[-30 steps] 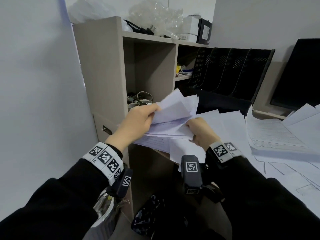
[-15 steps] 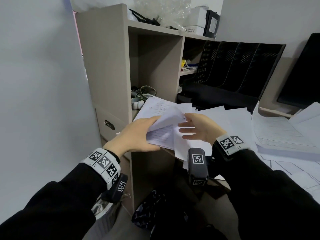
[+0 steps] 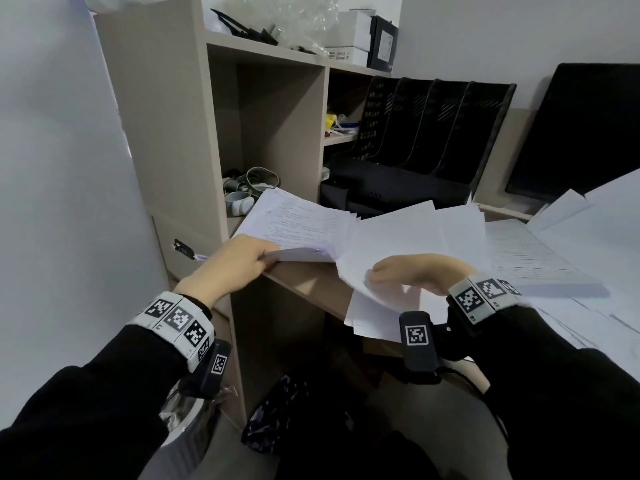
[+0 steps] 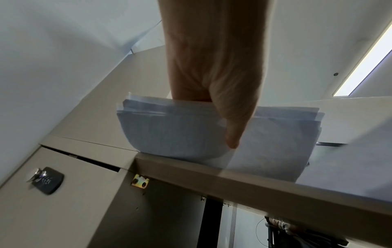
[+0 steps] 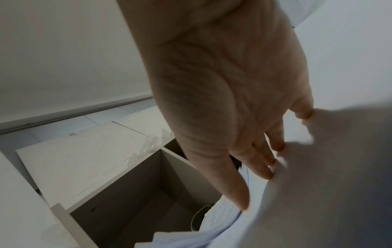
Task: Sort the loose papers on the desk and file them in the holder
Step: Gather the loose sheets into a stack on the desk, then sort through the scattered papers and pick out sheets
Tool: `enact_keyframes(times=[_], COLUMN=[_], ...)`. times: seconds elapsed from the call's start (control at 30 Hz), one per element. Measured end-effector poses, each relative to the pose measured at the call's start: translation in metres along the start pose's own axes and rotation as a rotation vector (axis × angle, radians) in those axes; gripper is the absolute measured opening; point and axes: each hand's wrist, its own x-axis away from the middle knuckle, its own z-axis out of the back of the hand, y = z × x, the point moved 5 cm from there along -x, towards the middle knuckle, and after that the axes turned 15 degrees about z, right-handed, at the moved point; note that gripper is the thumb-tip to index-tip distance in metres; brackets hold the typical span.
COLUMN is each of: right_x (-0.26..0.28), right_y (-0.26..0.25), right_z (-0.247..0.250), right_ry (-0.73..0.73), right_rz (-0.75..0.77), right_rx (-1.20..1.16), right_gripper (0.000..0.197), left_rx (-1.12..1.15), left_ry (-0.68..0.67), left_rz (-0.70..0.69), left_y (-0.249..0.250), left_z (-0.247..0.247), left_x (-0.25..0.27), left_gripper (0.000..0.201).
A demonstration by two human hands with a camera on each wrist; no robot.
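My left hand [image 3: 247, 259] grips the near edge of a stack of printed papers [image 3: 301, 225] that lies flat at the desk's left corner. In the left wrist view the thumb is under the stack [image 4: 180, 130] and the fingers are on top. My right hand [image 3: 408, 273] is to the right, fingers straight, touching loose white sheets [image 3: 398, 240] that overhang the desk edge. The right wrist view shows the fingertips [image 5: 265, 174] against a sheet [image 5: 328, 176]. The black file holder [image 3: 433, 126] with several slots stands at the back of the desk.
A beige shelf unit [image 3: 166, 109] rises on the left, with tape rolls [image 3: 249, 188] in its open bay and boxes on top. A dark monitor [image 3: 581, 133] stands at the back right. More papers [image 3: 540, 251] cover the desk on the right. A locked drawer [image 3: 183, 249] sits under the shelf.
The stack, held up by both hands, has come down flat onto the desk corner. My right hand let go of it and moved right onto the loose sheets.
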Motion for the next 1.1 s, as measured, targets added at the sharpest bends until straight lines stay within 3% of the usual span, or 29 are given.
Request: enact_keyframes(times=[0.23, 0.37, 0.43, 0.6, 0.8, 1.0, 1.1], right_x=[0.007, 0.010, 0.016, 0.040, 0.083, 0.130, 0.145], right_y=[0.022, 0.017, 0.018, 0.044, 0.109, 0.159, 0.171], right_z=[-0.003, -0.006, -0.001, 0.037, 0.080, 0.103, 0.101], right_ry=[-0.024, -0.001, 0.046, 0.325, 0.508, 0.537, 0.401], right_rz=[0.012, 0.081, 0.121, 0.151, -0.062, -0.206, -0.256], right_rx=[0.140, 0.072, -0.042, -0.255, -0.338, -0.317, -0.298], right_gripper=[0.073, 0.065, 0.059, 0.047, 0.040, 0.033, 0.028], left_rx=[-0.210, -0.380, -0.323, -0.148, -0.130, -0.077, -0.114], left_ry=[-0.243, -0.422, -0.424, -0.381, -0.455, -0.491, -0.543], left_rz=[0.118, 0.157, 0.118, -0.105, -0.261, -0.317, -0.342], left_y=[0.008, 0.027, 0.051, 0.135, 0.221, 0.294, 0.322], left_z=[-0.007, -0.006, -0.005, -0.016, -0.034, -0.033, -0.039], left_x=[-0.004, 0.000, 0.004, 0.017, 0.025, 0.022, 0.024], left_gripper=[0.040, 0.081, 0.088, 0.078, 0.067, 0.060, 0.062])
